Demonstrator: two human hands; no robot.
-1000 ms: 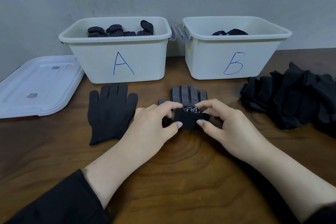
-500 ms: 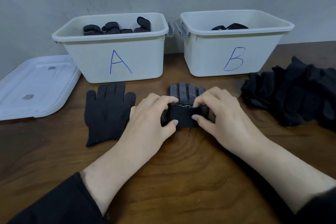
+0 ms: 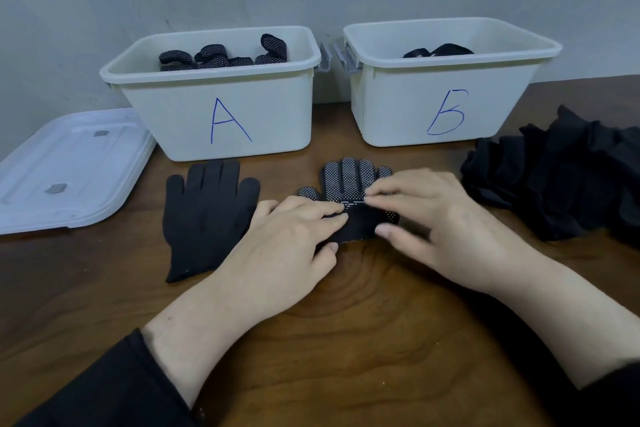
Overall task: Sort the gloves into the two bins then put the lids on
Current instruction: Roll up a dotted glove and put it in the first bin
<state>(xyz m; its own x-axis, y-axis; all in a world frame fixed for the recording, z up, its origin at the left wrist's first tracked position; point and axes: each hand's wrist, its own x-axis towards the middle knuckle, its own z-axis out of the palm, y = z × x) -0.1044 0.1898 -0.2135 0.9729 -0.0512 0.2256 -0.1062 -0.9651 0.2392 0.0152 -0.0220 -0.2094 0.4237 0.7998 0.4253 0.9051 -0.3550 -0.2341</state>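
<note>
The left hand [image 3: 287, 243] and the right hand [image 3: 433, 218] both lie on the dotted glove [image 3: 349, 180], which rests flat on the wooden table [image 3: 346, 340] in front of the gap between the two bins. Each hand pinches the glove's folded-over cuff between thumb and fingers, the fingers only slightly bent and pressing the fold down onto the palm area. A small white printed mark shows on the glove just above the fold, too small to read.

The left bin [image 3: 221, 114] bears a blue handwritten "A" and holds dotted gloves [image 3: 225, 55]. The right bin [image 3: 443, 104] bears a blue handwritten "B" and holds plain black gloves [image 3: 440, 50].

A plain black glove [image 3: 204, 215] lies flat, fingers pointing toward bin A, just beside the left hand. A pile of black gloves [image 3: 561, 177] sits at the right edge. White lids [image 3: 65, 166] lie stacked at the far left.
</note>
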